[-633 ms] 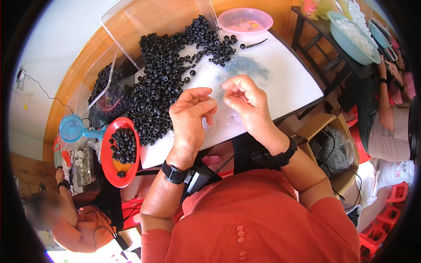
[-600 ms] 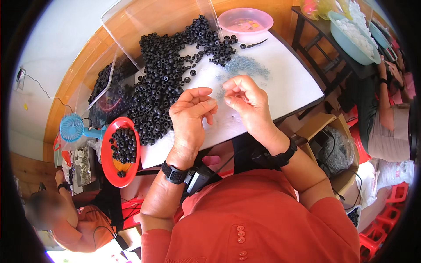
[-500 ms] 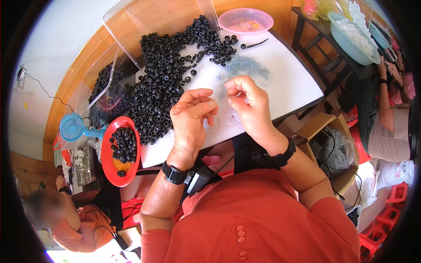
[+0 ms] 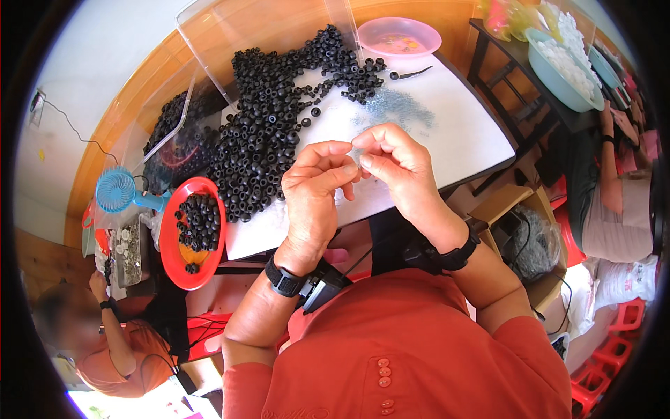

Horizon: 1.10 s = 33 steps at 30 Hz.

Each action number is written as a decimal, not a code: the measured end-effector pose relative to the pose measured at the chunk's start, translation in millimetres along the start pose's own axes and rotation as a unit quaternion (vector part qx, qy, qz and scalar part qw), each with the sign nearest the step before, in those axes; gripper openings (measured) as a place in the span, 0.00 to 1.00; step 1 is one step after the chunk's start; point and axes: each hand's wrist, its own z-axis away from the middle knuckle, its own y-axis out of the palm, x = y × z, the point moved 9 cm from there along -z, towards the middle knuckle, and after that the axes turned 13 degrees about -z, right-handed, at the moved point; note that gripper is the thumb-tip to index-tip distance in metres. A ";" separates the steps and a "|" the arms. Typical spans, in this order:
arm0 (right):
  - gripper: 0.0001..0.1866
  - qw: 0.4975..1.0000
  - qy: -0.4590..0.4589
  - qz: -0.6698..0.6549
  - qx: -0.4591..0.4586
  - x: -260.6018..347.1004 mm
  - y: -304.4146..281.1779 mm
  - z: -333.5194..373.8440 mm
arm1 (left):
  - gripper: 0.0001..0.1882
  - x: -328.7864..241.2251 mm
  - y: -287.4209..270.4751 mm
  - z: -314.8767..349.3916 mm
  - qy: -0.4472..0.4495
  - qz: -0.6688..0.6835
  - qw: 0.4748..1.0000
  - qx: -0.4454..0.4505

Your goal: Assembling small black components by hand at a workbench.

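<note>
My left hand (image 4: 313, 195) and my right hand (image 4: 399, 167) meet fingertip to fingertip above the front part of the white table (image 4: 457, 143). Each has thumb and fingers brought together in a pinch. Whatever lies between the fingertips is too small and covered to make out. Just beyond my right hand spreads a patch of tiny, clear bluish pieces (image 4: 401, 108). A big heap of small black ring-like parts (image 4: 262, 126) covers the table's left side, with a few loose ones near the middle.
A red oval tray (image 4: 187, 278) holding black parts sits at the left edge, near a blue fan (image 4: 116, 189). Toward the back are a pink bowl (image 4: 398, 29) and a dark pointed tool (image 4: 415, 72). Co-workers sit left and right; a cardboard box (image 4: 499, 199) stands right.
My hands have come together; the left moved right toward the right hand, and their fingertips now meet. The person at lower left has raised a hand.
</note>
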 end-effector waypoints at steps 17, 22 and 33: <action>0.02 0.992 0.032 0.025 0.122 -8.2 62.6 50.0 | 0.14 0.6 -51.0 77.6 -0.082 0.058 0.993 -0.066; 0.03 0.989 -0.007 0.107 0.105 -4.0 60.4 43.8 | 0.09 -11.1 -79.8 93.3 -0.065 -0.113 0.986 -0.108; 0.02 0.997 0.033 0.051 0.048 -13.7 29.0 33.1 | 0.10 -64.1 -67.0 55.2 0.267 -0.700 0.658 -0.076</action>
